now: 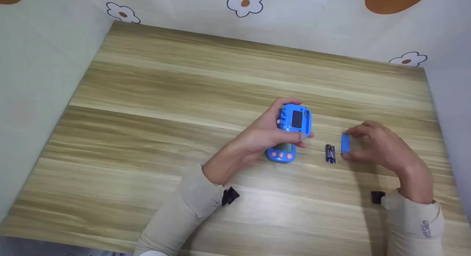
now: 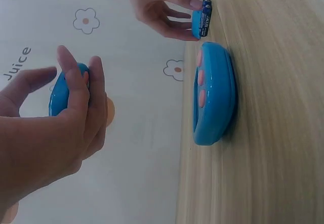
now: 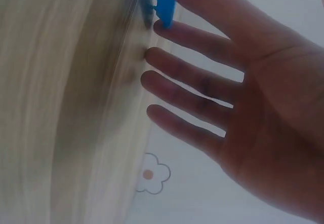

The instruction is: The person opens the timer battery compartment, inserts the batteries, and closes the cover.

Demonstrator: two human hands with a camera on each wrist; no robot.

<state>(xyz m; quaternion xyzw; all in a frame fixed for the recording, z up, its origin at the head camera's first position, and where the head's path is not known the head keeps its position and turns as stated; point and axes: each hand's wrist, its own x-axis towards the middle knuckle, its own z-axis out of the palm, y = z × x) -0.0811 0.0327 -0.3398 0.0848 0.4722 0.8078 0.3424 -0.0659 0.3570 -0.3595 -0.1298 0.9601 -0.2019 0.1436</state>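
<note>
My left hand (image 1: 263, 136) holds a rounded blue handheld device (image 1: 287, 118) above the table, its open battery compartment facing up; pink shows on its other side in the left wrist view. Below it on the table lies a second blue device (image 1: 281, 155) with a grey screen and pink buttons, partly hidden by that hand. My right hand (image 1: 388, 149) pinches a small blue battery cover (image 1: 345, 143) between thumb and fingertip, the other fingers spread apart in the right wrist view. Between the hands, two dark batteries (image 1: 330, 154) lie side by side, just left of the cover.
The wood-grain table (image 1: 154, 112) stretches far to the left and behind the hands. A pale cloth wall (image 1: 312, 24) with flower prints borders its back and sides. Black straps sit at both cuffs.
</note>
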